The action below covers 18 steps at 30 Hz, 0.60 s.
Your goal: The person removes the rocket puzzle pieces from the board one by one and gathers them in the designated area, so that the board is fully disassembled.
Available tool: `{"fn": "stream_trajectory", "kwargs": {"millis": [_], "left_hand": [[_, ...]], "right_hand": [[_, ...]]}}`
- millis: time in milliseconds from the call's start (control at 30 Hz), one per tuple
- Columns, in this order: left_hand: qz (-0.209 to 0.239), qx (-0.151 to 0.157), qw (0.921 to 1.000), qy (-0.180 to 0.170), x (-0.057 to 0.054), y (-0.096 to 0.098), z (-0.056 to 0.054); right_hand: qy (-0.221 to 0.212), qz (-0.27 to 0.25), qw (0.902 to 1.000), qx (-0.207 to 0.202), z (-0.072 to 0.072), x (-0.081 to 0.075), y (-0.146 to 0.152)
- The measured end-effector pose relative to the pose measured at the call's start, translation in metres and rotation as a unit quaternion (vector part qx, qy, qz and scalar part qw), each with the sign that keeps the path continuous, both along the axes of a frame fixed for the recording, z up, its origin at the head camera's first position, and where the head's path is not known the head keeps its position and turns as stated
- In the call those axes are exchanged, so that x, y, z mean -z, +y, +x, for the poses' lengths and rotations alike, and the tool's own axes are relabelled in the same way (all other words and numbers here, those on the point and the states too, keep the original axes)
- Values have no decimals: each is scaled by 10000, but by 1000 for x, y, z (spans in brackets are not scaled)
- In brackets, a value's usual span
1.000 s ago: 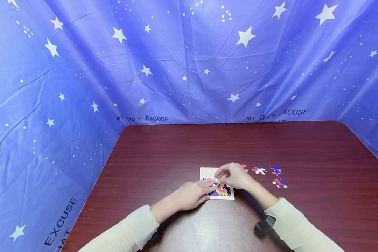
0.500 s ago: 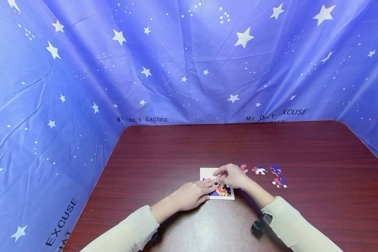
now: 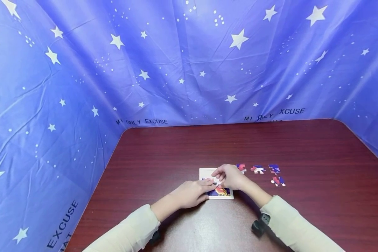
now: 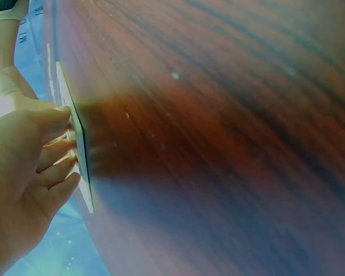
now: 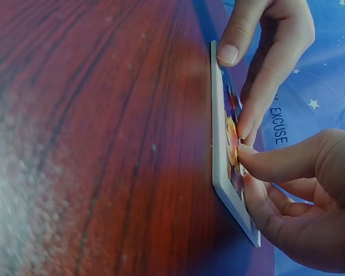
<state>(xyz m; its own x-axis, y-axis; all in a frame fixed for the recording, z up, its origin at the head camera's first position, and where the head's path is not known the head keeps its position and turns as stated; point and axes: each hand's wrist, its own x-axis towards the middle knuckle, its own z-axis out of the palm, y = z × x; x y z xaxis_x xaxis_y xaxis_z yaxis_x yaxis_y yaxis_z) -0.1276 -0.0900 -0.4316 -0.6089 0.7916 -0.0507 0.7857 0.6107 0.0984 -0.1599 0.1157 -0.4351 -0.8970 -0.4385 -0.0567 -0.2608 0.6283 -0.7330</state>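
Note:
A small puzzle board with a white border lies flat on the table. Its picture shows dark blue, red and yellow near the front edge. My left hand rests on the board's left side, fingers extended over the picture and thumb at its near edge. Over the middle of the board, my right hand bends its fingers and thumb around a small pale puzzle piece, mostly covered by fingertips. In the right wrist view, my right thumb and index finger press close to the picture, beside the left fingertips.
Several loose puzzle pieces lie right of the board: a red one by my right hand, a white and red one, a blue one and a red and blue one. Starred blue cloth hangs behind the dark red table.
My right hand has shifted slightly left and toward me over the board, baring more of the nearest loose red piece. The left hand stays on the board. The head view has tilted a little.

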Motion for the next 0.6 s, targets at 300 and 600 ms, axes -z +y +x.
{"fn": "stream_trajectory", "kwargs": {"millis": [300, 600], "left_hand": [[-58, -33, 9999, -91, -2, -10, 1], [83, 44, 9989, -454, -3, -17, -1]], "right_hand": [[67, 44, 10000, -40, 0, -1, 0], [56, 59, 9999, 91, -1, -1, -1]]}}
